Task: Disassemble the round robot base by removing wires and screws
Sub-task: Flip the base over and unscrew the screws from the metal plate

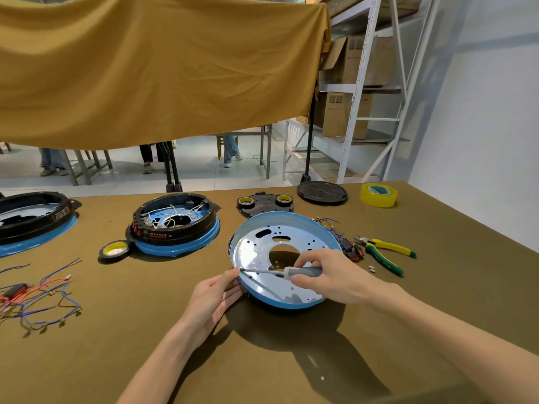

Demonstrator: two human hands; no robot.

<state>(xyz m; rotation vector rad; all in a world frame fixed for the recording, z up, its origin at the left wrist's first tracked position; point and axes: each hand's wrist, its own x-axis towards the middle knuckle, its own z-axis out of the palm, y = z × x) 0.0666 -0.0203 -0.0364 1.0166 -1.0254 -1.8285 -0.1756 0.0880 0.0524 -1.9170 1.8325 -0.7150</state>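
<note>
Fingers, right: those of the right hand [326, 275] curl round the grey handle of a screwdriver [294, 271], thumb on top, pinching it.
Fingers, left: those of the left hand [214, 295] lie mostly straight and close together; the fingertips [234, 274] touch the driver tip at the base rim.
Screwdriver: lies nearly level, its shaft running toward 9 o'clock, tip at the inner wall of the base on its 9 o'clock side.
Base: a round blue-rimmed pan [284, 258] with a silvery drilled floor and a large central hole, at bench centre, tilted so its far rim stands higher; no wires show inside.
Second base: at 10 o'clock from the pan, a black ring on a blue rim [175, 225] with white wires inside.
Third base: at the 9 o'clock edge of the view, another black-and-blue unit [32, 223], partly cut off.
Loose wires: red, blue and purple leads [38, 298] at 8 o'clock on the bench; a smaller bundle [329, 224] at 2 o'clock beside the pan.
Pliers: yellow-and-green handles [385, 253] at 3 o'clock, well clear of the pan.
Tape: a black roll [115, 250] just beside the second base; a yellow roll [378, 194] at the far 1 o'clock corner.
Black parts: a plate [264, 204] with two small rolls on it and a round lid [322, 193], both at 12 o'clock.
Bench: olive-brown top [145, 330].
Behind: a mustard cloth [160, 68] hangs across the view.
</note>
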